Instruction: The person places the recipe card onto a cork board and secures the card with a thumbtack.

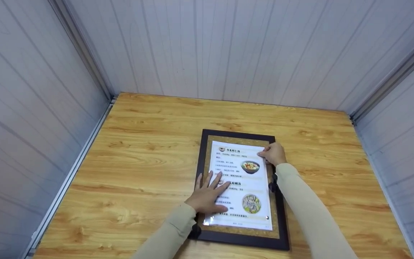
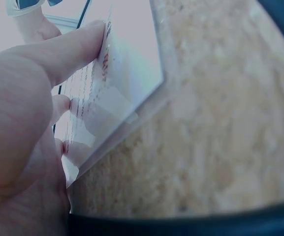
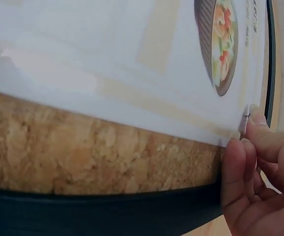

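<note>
A laminated recipe sheet [image 1: 237,187] with two pictures of dishes lies on a dark-framed cork board [image 1: 275,216]. My left hand [image 1: 207,197] rests on the sheet's left side with its fingers spread; in the left wrist view the thumb [image 2: 78,51] reaches over the print. At the sheet's top right corner, my right hand [image 1: 274,154] pinches a small thumbtack [image 3: 245,120] between thumb and fingers, which hide most of it. Another small shiny thumbtack [image 1: 267,217] sits at the sheet's lower right corner.
The board lies on a wood-grain table [image 1: 149,162], right of its middle. Pale panel walls [image 1: 207,50] enclose the table at the back and both sides. Dark wrist bands show by both sleeves [image 1: 173,230].
</note>
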Action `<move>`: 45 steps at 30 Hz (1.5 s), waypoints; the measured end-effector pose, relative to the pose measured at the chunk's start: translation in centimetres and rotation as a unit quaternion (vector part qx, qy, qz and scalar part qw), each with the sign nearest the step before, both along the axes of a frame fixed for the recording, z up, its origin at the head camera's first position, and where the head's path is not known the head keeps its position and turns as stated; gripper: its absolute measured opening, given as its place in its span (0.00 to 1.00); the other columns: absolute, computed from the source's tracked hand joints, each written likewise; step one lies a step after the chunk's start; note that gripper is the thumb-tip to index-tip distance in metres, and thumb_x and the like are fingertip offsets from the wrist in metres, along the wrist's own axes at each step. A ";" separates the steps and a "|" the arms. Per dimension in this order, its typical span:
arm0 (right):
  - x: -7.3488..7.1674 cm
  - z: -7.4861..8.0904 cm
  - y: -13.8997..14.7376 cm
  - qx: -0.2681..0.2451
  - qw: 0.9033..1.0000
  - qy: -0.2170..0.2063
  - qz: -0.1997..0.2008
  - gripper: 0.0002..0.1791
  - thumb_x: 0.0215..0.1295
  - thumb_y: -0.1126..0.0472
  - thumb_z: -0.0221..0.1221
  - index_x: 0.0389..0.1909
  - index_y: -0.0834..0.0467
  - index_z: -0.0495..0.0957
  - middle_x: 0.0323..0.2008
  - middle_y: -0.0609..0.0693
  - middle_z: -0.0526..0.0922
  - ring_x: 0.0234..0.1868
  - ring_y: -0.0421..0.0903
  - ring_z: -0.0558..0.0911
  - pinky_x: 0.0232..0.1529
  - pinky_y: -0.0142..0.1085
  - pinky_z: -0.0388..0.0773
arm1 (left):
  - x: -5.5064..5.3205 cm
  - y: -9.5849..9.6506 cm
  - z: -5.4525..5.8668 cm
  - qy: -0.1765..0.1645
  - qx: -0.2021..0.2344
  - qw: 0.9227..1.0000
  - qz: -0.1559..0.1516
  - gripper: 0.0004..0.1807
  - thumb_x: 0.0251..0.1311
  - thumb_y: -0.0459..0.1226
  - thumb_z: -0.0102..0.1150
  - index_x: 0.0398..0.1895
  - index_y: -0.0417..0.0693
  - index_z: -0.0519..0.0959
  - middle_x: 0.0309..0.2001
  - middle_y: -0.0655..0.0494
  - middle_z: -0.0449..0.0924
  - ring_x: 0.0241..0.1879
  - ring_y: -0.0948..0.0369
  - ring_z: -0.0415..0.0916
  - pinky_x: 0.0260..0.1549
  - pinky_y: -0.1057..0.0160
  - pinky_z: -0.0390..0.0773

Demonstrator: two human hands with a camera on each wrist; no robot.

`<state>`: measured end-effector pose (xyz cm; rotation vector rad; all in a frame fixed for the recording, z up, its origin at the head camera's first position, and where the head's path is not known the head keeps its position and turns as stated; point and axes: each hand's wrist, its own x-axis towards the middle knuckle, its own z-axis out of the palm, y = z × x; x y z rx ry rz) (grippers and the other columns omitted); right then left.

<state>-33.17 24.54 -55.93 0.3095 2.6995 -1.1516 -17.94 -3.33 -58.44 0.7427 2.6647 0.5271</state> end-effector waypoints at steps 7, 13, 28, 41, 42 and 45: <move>0.5 -0.5 0.4 0.028 0.999 0.021 -0.035 0.18 0.56 0.63 0.72 0.15 0.59 0.74 0.14 0.46 0.72 0.13 0.38 0.72 0.13 0.27 0.70 | 0.1 0.1 0.1 0.005 0.002 1.000 -0.010 0.49 0.58 0.66 0.57 0.79 0.62 0.53 0.80 0.49 0.37 0.77 0.44 0.29 0.68 0.36 0.27; 0.9 -0.9 0.3 0.030 0.999 0.041 -0.016 0.21 0.58 0.59 0.71 0.13 0.57 0.71 0.13 0.46 0.73 0.12 0.39 0.72 0.14 0.29 0.70 | 0.0 -0.2 0.2 0.005 0.002 1.000 -0.003 0.50 0.57 0.66 0.58 0.79 0.61 0.53 0.80 0.49 0.37 0.77 0.44 0.29 0.68 0.37 0.26; 3.7 -2.3 1.3 -0.051 0.995 0.082 -0.004 0.12 0.66 0.56 0.65 0.29 0.62 0.81 0.29 0.51 0.79 0.29 0.45 0.72 0.28 0.34 0.69 | 0.0 -0.4 0.1 0.004 0.022 1.000 0.000 0.49 0.57 0.65 0.60 0.79 0.59 0.55 0.79 0.48 0.38 0.76 0.43 0.29 0.68 0.36 0.26; 7.4 -0.7 2.2 -0.008 0.989 0.078 0.126 0.09 0.64 0.63 0.65 0.24 0.60 0.79 0.22 0.47 0.76 0.24 0.42 0.72 0.25 0.33 0.69 | -0.2 -0.4 -0.1 0.007 0.019 1.000 -0.001 0.49 0.57 0.64 0.60 0.79 0.60 0.55 0.80 0.48 0.38 0.77 0.44 0.29 0.68 0.36 0.27; 7.7 -0.4 2.7 -0.005 0.988 0.073 0.137 0.09 0.65 0.64 0.64 0.26 0.61 0.79 0.22 0.48 0.77 0.25 0.42 0.73 0.25 0.33 0.70 | -0.2 -0.4 -0.1 0.007 0.018 1.000 -0.001 0.49 0.57 0.64 0.60 0.79 0.59 0.56 0.80 0.48 0.39 0.77 0.44 0.29 0.68 0.36 0.28; 8.6 0.5 4.5 0.010 0.986 0.053 0.159 0.07 0.66 0.65 0.63 0.29 0.63 0.81 0.25 0.50 0.80 0.26 0.42 0.75 0.26 0.34 0.72 | -0.1 -0.3 0.0 0.008 0.020 1.000 -0.003 0.49 0.56 0.64 0.60 0.79 0.59 0.56 0.80 0.48 0.39 0.77 0.43 0.29 0.68 0.36 0.28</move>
